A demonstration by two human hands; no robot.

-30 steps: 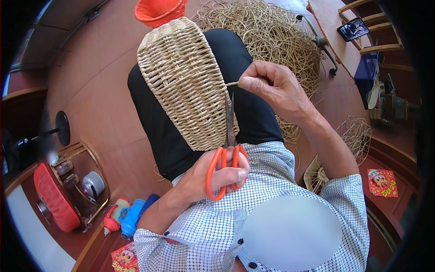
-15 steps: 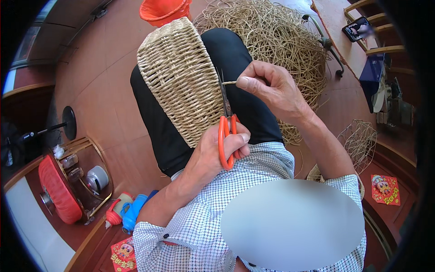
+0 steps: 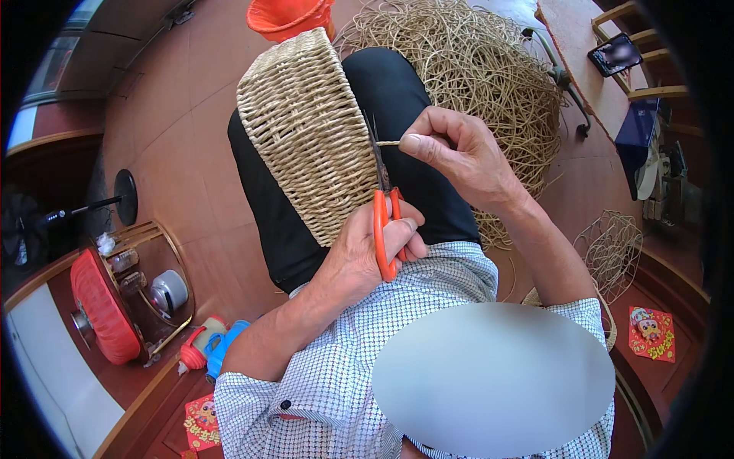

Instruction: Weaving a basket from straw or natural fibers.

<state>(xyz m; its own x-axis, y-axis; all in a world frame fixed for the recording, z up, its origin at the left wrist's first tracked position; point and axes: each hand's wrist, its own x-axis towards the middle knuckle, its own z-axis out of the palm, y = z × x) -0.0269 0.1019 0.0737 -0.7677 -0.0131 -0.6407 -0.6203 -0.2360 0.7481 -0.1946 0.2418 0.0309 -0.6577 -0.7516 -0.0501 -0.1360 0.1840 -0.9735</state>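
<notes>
The woven basket (image 3: pixel 306 138) lies on the person's dark-trousered lap (image 3: pixel 386 84), probably light and springy, best held by its sides. The left hand (image 3: pixel 361 249) grips orange-handled scissors (image 3: pixel 384 182); the right hand (image 3: pixel 462 157) pinches a likely pliable strand (image 3: pixel 388 143)

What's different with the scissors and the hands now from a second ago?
The left hand has moved the orange-handled scissors forward, away from the body, up to the strand beside the woven basket, and drawn them closer to shut. Nothing was newly grabbed or let go. The right hand still pinches the strand, and the basket stays on the dark trousers.
</notes>
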